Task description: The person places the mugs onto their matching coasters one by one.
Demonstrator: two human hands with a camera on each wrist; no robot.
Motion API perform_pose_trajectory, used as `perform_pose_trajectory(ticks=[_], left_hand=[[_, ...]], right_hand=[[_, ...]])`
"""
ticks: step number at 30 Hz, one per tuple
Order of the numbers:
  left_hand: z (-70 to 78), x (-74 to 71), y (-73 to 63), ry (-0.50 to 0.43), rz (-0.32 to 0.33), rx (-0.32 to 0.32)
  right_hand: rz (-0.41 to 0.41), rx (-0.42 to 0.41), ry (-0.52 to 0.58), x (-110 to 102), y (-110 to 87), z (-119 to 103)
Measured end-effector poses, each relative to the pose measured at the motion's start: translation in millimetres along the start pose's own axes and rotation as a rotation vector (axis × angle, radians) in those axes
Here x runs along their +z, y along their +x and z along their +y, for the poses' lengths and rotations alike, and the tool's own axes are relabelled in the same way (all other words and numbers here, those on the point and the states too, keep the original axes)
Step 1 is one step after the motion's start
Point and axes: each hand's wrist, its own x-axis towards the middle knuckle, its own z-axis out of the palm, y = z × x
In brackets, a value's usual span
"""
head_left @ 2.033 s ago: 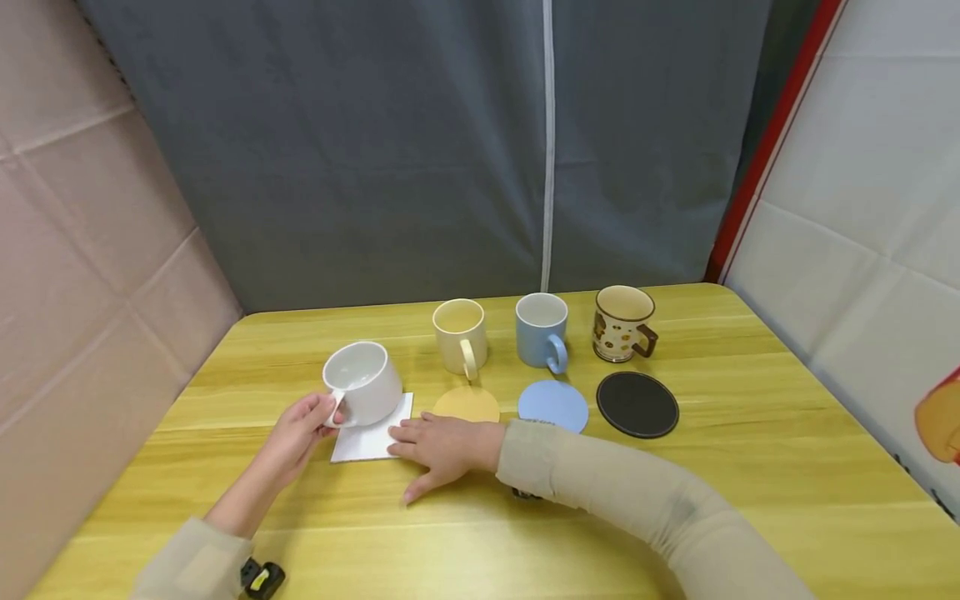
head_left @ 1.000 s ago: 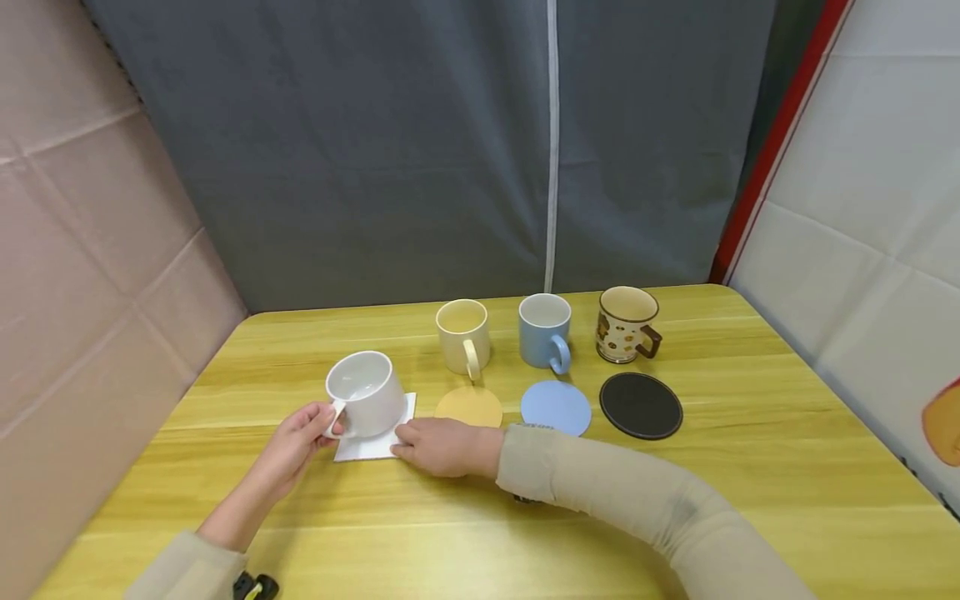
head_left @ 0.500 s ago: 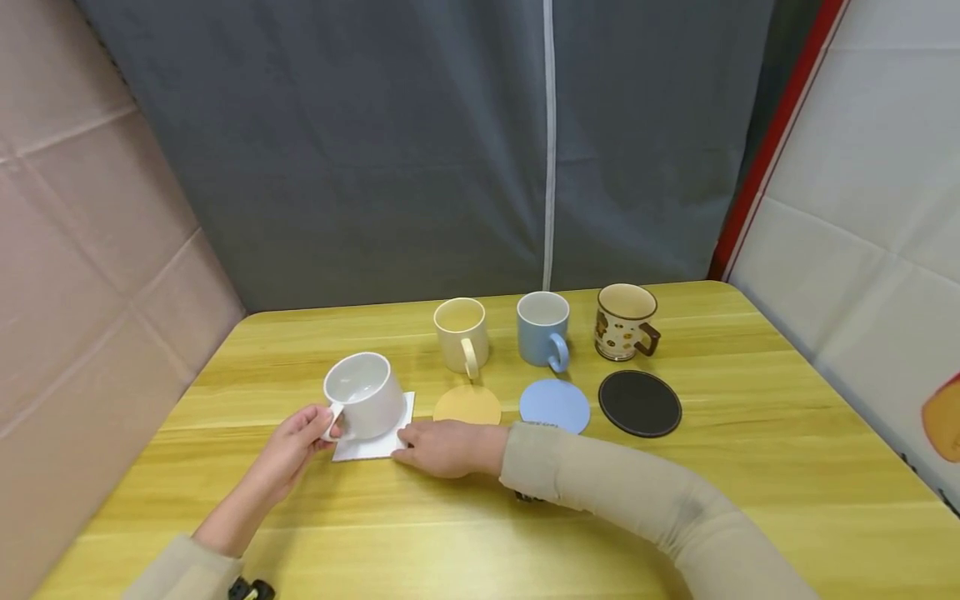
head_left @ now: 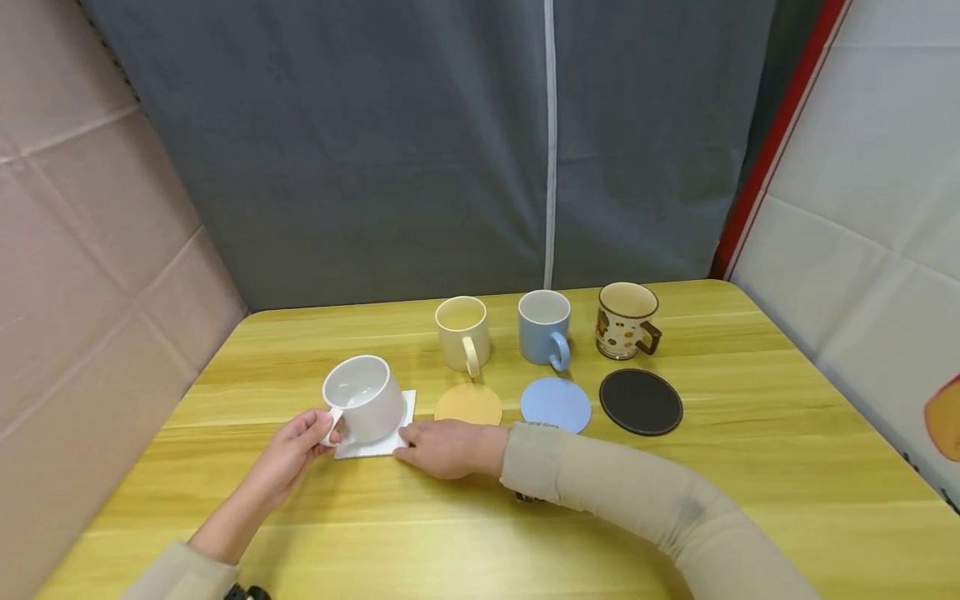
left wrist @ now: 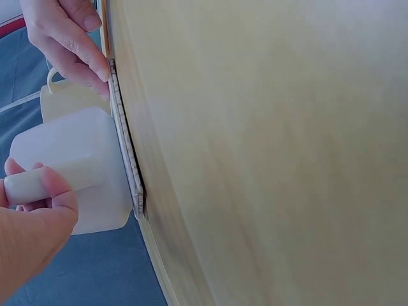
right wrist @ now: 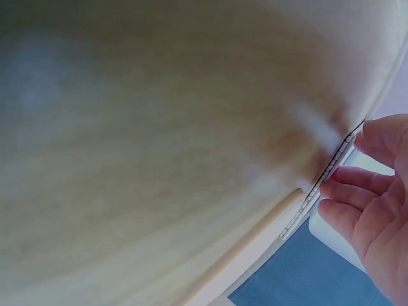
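My left hand (head_left: 292, 454) pinches the handle of a wide white mug (head_left: 372, 410) between thumb and fingers. The mug stands upright over a square white coaster (head_left: 366, 451), its base low at the coaster's surface in the left wrist view. At the coaster's front right corner, my right hand (head_left: 442, 448) holds the edge with thumb and bent fingers (right wrist: 349, 194). Right behind that hand lies a round yellow coaster (head_left: 468, 403), partly covered by it. Much of the white coaster is hidden under the mug.
A cream mug (head_left: 453, 346), a blue mug (head_left: 536, 340) and a patterned brown-handled mug (head_left: 617, 337) stand in a row at the back. Before them lie a blue coaster (head_left: 555, 403) and a black coaster (head_left: 641, 402). A grey curtain (head_left: 375, 167) hangs behind the table.
The white mug has come down, more level, onto the coaster area in my left hand. My right hand has drawn its spread fingers together at the coaster's corner. Little differs in the last half second.
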Motion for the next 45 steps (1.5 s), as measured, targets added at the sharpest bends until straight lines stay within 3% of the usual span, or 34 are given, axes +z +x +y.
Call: perform_pose_trajectory(ticks=[16, 23, 25, 32, 40, 45], left_hand=[[-0.4, -1.2, -2.0, -0.019, -0.042, 0.006], [3.3, -4.1, -1.2, 0.052, -0.040, -0.034], [4.6, -5.1, -0.9, 0.081, -0.041, -0.043], [9.5, -7.2, -1.0, 0.210, 0.008, -0.052], [17.0, -10.0, -4.5, 0.326, 0.088, -0.077], [22.4, -12.0, -6.5, 0.316, 0.129, -0.049]], right_hand=[[0.030, -0.035, -0.021, 1.5, -0.5, 3.3], [0.004, -0.017, 0.017, -0.6, -3.7, 2.7], [-0.011, -0.028, -0.021, -0.8, -5.3, 2.1], [-0.039, -0.080, -0.166, -0.1, -10.6, 1.9], [-0.016, -0.113, -0.058, -2.0, -17.6, 12.4], [0.028, -0.100, 0.009, -2.9, -26.5, 21.2]])
